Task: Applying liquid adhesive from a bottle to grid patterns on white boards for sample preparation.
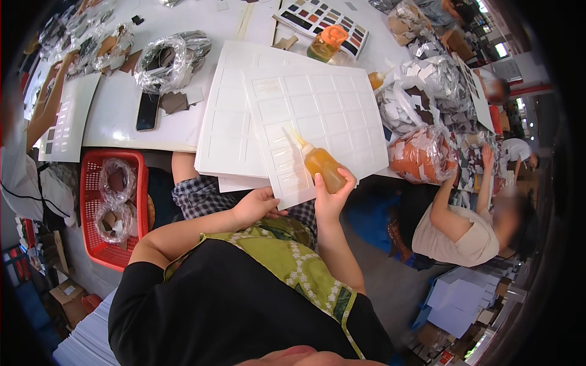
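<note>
My right hand (334, 194) is wrapped round a squeeze bottle (321, 166) of amber liquid. Its thin yellowish nozzle slants up and left, its tip over the left column of a white card sheet (357, 134). Rows of raised or outlined rectangles cover that sheet. At its lower left corner my left hand (254, 207) is closed on the edge, the thumb by the corner and the other fingers partly hidden. Under it lies a stack of similar white sheets (223, 116), turned at a slightly different angle and jutting over the table's front edge.
Behind the sheets stand an orange-topped bottle (329, 41) and a swatch board (305, 17). A plastic-wrapped ring bundle (168, 61) and a phone (147, 111) lie left. Bagged swatches (421, 100) crowd the right, near a seated co-worker (458, 235). A red basket (141, 189) stands lower left.
</note>
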Action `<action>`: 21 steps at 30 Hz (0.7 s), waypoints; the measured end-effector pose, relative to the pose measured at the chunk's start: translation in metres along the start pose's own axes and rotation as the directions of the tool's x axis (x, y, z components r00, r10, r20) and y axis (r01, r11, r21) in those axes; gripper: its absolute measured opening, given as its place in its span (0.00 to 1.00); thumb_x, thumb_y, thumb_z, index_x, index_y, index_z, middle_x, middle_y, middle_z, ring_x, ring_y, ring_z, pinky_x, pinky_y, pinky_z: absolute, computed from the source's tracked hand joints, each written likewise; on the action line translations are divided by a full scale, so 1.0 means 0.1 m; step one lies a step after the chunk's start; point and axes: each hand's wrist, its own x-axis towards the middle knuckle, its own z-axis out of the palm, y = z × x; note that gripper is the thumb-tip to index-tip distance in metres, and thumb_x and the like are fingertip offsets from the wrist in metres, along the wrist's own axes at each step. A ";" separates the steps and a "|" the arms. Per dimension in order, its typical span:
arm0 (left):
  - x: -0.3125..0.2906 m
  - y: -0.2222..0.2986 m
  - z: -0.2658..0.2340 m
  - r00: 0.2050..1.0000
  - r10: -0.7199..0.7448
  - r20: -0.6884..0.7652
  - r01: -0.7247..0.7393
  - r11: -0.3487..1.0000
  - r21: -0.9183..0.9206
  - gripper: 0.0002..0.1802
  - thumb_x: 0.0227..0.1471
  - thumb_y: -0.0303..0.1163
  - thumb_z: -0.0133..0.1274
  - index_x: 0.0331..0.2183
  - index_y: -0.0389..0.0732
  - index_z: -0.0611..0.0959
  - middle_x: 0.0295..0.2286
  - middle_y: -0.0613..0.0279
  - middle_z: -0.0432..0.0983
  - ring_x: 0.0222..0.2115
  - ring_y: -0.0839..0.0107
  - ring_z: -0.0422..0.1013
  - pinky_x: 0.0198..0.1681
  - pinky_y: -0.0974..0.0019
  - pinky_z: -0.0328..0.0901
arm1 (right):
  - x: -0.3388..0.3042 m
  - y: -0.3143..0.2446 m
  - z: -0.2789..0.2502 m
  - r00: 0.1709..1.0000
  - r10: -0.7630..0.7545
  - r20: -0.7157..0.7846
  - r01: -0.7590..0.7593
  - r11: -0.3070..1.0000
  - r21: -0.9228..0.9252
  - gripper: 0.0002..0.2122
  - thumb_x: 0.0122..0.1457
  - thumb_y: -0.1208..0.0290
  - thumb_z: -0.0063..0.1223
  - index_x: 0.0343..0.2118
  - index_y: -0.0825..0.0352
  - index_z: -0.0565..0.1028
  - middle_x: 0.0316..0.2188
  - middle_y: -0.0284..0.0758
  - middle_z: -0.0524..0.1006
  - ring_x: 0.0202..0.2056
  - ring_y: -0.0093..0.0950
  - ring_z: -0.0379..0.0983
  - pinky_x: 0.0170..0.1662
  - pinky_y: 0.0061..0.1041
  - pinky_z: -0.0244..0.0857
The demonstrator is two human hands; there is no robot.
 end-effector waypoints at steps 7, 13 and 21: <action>0.03 -0.03 -0.07 0.999 -0.019 0.042 0.018 0.999 0.041 0.16 0.59 0.29 0.38 0.49 0.40 0.69 0.42 0.64 0.72 0.40 0.72 0.73 0.41 0.71 0.67 | -0.01 -0.02 0.08 0.971 -0.117 0.208 0.165 0.960 -0.228 0.24 0.49 0.80 0.59 0.45 0.64 0.58 0.47 0.43 0.61 0.49 0.34 0.60 0.52 0.33 0.56; 0.02 -0.01 -0.08 0.999 -0.026 0.048 0.025 0.999 0.021 0.15 0.59 0.29 0.38 0.48 0.39 0.69 0.42 0.64 0.72 0.40 0.72 0.73 0.41 0.71 0.67 | 0.24 0.07 0.22 0.989 0.144 0.011 -0.145 0.989 0.043 0.21 0.53 0.80 0.55 0.46 0.64 0.57 0.46 0.40 0.61 0.48 0.28 0.60 0.49 0.27 0.61; 0.02 -0.01 -0.09 0.999 -0.006 0.051 0.005 1.000 0.018 0.14 0.59 0.30 0.39 0.46 0.38 0.70 0.38 0.63 0.74 0.40 0.73 0.73 0.41 0.72 0.67 | 0.24 0.07 0.35 0.968 -0.183 0.173 0.225 0.937 -0.269 0.22 0.50 0.78 0.59 0.44 0.64 0.59 0.46 0.43 0.60 0.50 0.36 0.58 0.54 0.33 0.54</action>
